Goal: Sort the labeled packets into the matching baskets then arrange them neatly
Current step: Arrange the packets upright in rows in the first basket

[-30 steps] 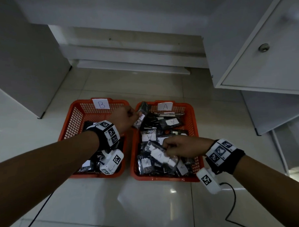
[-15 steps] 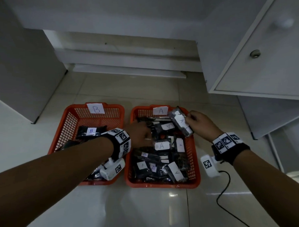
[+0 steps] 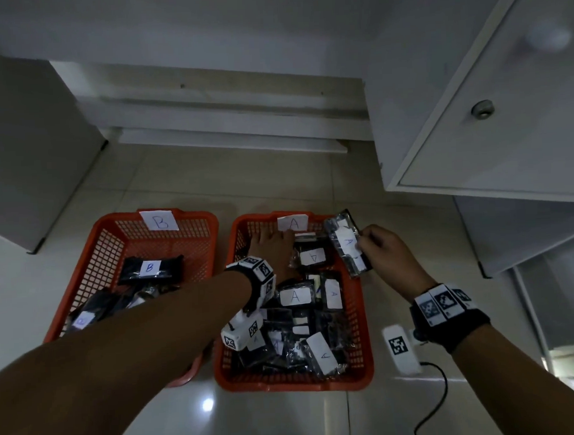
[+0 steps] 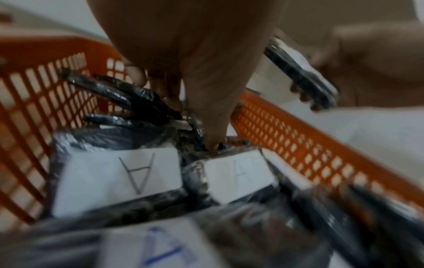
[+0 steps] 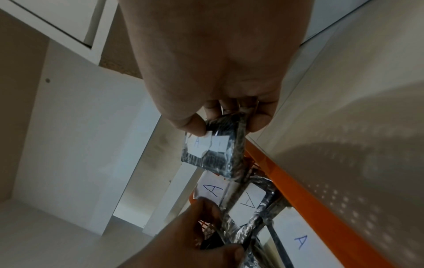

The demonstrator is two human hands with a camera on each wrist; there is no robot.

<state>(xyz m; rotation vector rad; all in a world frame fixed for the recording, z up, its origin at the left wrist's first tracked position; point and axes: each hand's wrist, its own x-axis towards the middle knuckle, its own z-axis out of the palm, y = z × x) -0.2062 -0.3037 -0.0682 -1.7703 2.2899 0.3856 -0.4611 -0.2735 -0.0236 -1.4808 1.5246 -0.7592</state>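
Your right hand (image 3: 384,257) is pinching an A packet (image 3: 346,242) while your left hand (image 3: 274,250) is reaching flat-fingered into the A basket (image 3: 365,312), so be laying it down flat, label up.

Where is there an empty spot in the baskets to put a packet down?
The orange basket tagged B has bare mesh floor between its back wall and the black packet labelled B. The orange basket tagged A is crowded, and both hands work at its far end.

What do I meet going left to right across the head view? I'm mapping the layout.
B basket → left hand → A label on the A basket → held A packet → right hand → cabinet door knob.
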